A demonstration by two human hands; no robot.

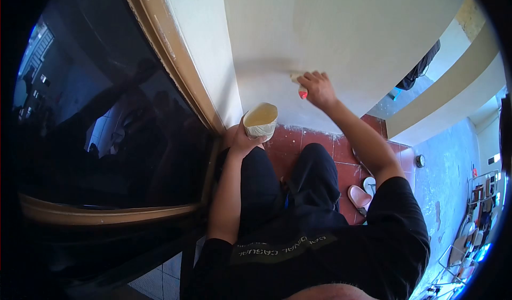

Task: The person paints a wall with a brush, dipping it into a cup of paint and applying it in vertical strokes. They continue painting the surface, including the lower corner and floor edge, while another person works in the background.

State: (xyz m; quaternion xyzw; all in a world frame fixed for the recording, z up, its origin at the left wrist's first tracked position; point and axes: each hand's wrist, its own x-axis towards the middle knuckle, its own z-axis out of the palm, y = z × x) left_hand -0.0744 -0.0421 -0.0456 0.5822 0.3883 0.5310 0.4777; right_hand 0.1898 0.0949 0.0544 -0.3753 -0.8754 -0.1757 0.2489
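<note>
My left hand (244,141) is wrapped round a pale paint container (262,131) with an open top and a crumpled-looking side, held above my knee. Cream-coloured paint shows inside it. Out in front, my right hand (320,90) is closed on a paintbrush (303,93) whose handle has a red end. The pale head of the brush is right at the cream wall (341,38), and my fingers hide part of the handle. A darker streak runs across the wall to the left of the brush.
A dark glass pane in a brown wooden frame (176,60) stands close on my left. White specks dot the red floor tiles (282,148) below the wall. Pink slippers (359,197) lie by my right side. Further right are a low ledge (448,105) and a metal rack with items.
</note>
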